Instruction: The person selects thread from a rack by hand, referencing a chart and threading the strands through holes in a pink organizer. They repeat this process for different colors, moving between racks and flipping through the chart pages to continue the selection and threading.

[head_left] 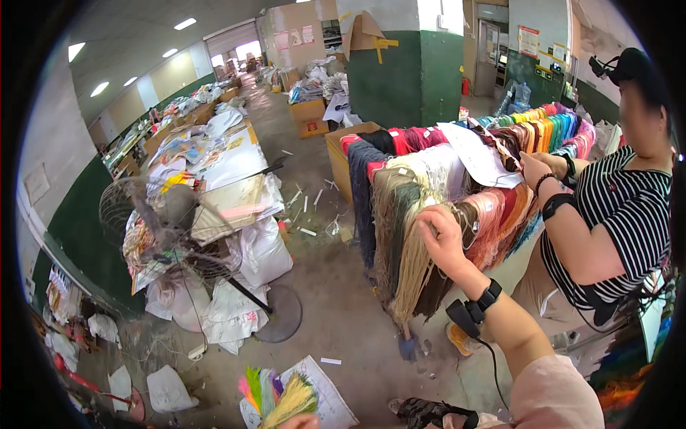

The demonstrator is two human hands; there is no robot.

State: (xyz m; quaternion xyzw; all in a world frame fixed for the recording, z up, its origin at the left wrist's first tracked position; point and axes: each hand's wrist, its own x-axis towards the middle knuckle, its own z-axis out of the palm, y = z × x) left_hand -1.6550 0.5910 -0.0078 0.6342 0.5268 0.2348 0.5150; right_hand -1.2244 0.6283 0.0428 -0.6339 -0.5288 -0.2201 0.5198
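My right hand (441, 234) reaches over the near end of a rack of hanging yarn, wearing a black strap with a small device on the wrist. Its fingers are bent together in a pinch at the beige yarn hank (411, 275), on fine strands that are hard to make out. At the bottom edge only a little of my left hand (300, 422) shows, closed at the base of a yarn bundle (289, 400) in beige, green, orange, pink, grey and purple. Under the bundle is a white sheet (336, 400) with faint markings.
Across the rack on the right, a person (607, 207) in a striped shirt handles a white paper (482, 154) on the hanks. At left stand a fan (179, 207) and a cluttered table (229, 171). A cardboard box (339, 168) is behind the rack; scraps litter the floor.
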